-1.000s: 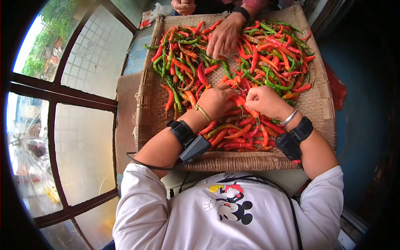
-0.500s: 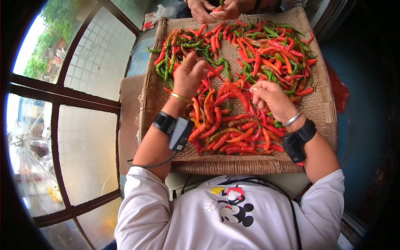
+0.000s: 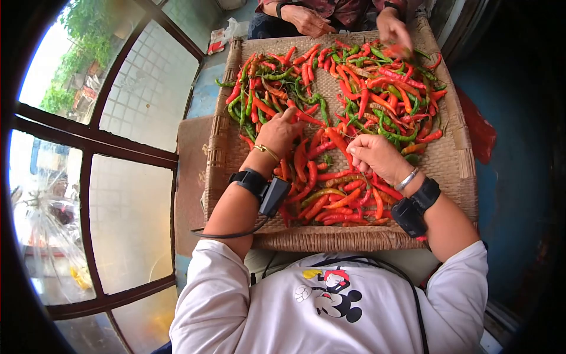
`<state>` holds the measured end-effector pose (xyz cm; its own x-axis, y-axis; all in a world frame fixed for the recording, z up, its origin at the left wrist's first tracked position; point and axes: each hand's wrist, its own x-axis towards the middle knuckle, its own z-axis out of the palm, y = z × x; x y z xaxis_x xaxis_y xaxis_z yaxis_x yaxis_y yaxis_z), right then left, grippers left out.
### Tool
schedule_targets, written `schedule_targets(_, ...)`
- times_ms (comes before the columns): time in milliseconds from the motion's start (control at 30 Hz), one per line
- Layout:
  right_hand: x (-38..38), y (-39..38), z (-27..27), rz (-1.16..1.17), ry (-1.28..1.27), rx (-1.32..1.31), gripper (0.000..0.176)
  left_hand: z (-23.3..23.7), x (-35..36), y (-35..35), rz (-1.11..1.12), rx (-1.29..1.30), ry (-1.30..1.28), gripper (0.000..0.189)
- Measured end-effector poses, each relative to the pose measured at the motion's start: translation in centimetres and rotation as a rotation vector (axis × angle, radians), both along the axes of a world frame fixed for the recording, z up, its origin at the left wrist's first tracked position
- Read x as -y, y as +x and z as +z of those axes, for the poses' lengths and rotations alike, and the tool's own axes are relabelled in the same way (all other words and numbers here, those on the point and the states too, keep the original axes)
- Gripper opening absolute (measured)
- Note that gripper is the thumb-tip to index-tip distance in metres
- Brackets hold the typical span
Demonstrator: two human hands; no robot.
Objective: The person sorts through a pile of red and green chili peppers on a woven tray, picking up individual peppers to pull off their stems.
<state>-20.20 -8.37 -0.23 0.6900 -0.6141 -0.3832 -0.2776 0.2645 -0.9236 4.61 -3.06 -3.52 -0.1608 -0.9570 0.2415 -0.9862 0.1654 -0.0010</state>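
Observation:
Red and green chili peppers (image 3: 330,197) lie across a woven tray in front of me. My left hand (image 3: 279,132) is over the left side, thumb and forefinger closed around the end of a red chili pepper (image 3: 311,118). To its right, my right hand (image 3: 377,156) has its fingertips pinched together beside a large red chili pepper (image 3: 338,143). Whatever sits in that pinch is hidden or too small to name.
The woven tray (image 3: 330,241) has a raised rim. Across it, another person's hands (image 3: 308,21) are near the far edge, one blurred over the right pile. A framed window (image 3: 131,221) stands on the left. A red bag (image 3: 476,127) hangs at the right.
My left hand has come down from an open pose onto a red chili pepper. My right hand stays pinched nearby. The other person's hands have moved apart, one reaching over the right pile.

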Motion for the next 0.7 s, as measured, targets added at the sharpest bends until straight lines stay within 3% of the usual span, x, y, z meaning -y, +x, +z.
schedule_targets(167,0.0,0.0,0.1,-0.003,0.015,-0.007,0.013,0.7,0.2,0.6,-0.037,-0.214,0.027,0.019)
schedule_targets(233,0.1,0.0,0.0,-0.005,-0.017,-0.024,0.012,1.7,0.5,0.5,-0.004,-0.567,-0.106,0.019)
schedule_targets(367,0.1,-0.1,0.2,-0.007,0.007,-0.035,0.012,4.2,0.8,-0.9,0.118,-0.772,-0.346,0.021)
schedule_targets(533,0.3,-0.1,0.0,-0.018,0.017,-0.036,0.013,2.7,1.2,-0.3,0.223,-0.601,-0.48,0.023)
schedule_targets(600,0.3,-0.1,-0.1,-0.02,0.016,-0.04,0.013,2.4,0.5,0.6,0.162,-0.347,-0.226,0.02)
schedule_targets(700,0.3,-0.2,-0.3,-0.017,0.017,-0.048,0.013,1.9,-0.1,-0.6,0.03,-0.413,0.002,0.023)
